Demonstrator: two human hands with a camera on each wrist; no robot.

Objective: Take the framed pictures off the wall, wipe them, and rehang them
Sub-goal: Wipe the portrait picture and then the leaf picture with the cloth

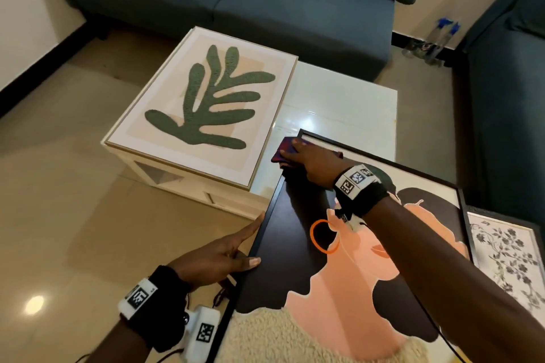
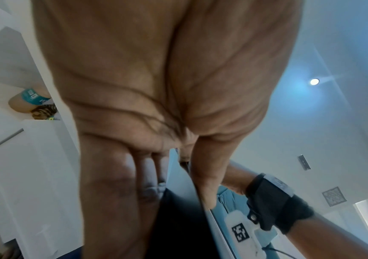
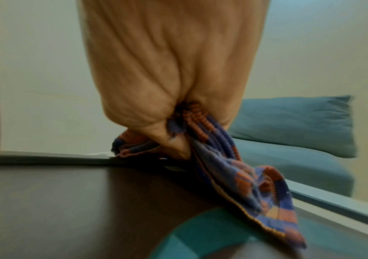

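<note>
Cloth (image 1: pixel 283 153) in our right hand (image 1: pixel 312 163) sits on the far left corner of the black-framed portrait (image 1: pixel 348 259), which fills the lower right of the head view and lies tilted, its far end resting on the white table (image 1: pixel 339 97). Our fingers lie over the striped blue-and-orange cloth and press it to the frame; in the right wrist view the cloth (image 3: pixel 227 168) is bunched between thumb and palm (image 3: pixel 174 78), so we are gripping it.

Our left hand (image 1: pixel 218 259) is at the lower left of the head view, on the portrait's left edge. The thumb lies on top of the frame and the forefinger stretches along its outer side. In the left wrist view the thumb (image 2: pixel 205 175) sits over the frame's edge (image 2: pixel 185 184) with the fingers behind it, so this hand is pinching the frame.

Left of centre in the head view, the green-leaf picture (image 1: pixel 203 103) in a pale frame lies flat on the table's left half, apart from the portrait. A third framed picture (image 1: pixel 507 256), grey flowers on white, shows at the right edge, partly under the portrait's right side. Blue sofa (image 1: pixel 265 0) runs across the top of the frame, and two clear bottles (image 1: pixel 433 44) with blue caps stand on the floor at the upper right.
</note>
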